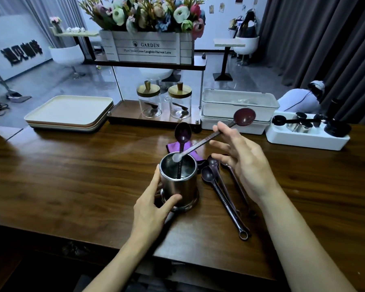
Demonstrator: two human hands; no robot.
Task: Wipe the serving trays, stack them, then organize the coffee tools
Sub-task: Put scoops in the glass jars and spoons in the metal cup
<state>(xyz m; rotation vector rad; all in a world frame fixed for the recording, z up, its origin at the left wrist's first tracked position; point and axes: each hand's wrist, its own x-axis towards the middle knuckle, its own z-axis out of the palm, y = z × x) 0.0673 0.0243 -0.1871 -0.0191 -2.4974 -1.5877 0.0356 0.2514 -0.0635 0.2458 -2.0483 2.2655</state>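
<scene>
Two hands work at the near middle of a dark wood table point(72, 175). The left hand point(154, 207) grips a steel cup point(178, 186) low on its left and near side, fingers and thumb curled round it, and the cup stands upright on the table. The right hand point(244, 163) pinches a spoon point(207, 139) between thumb and forefinger, high on the handle near the bowl, with the other fingers spread loose. That spoon slants, its dark red bowl up and to the far right and its handle tip at the cup's mouth. A second spoon point(182, 132) stands in the cup with its bowl up, leaning against the far rim. Just right of the cup, loose spoons point(208, 175) lie on the table, bowls far and handles running near and right, partly under the right hand. A purple cloth point(172, 145) lies crumpled just beyond the cup. At the far left, the trays point(70, 110) sit stacked. Right of them is a low shelf point(152, 120) holding two glass jars point(150, 102) with wooden lids, each with a scoop inside, and on top a white crate point(148, 47) of flowers. Further right sit a clear lidded box point(238, 102) and a white holder point(303, 141) with metal and black tools.
</scene>
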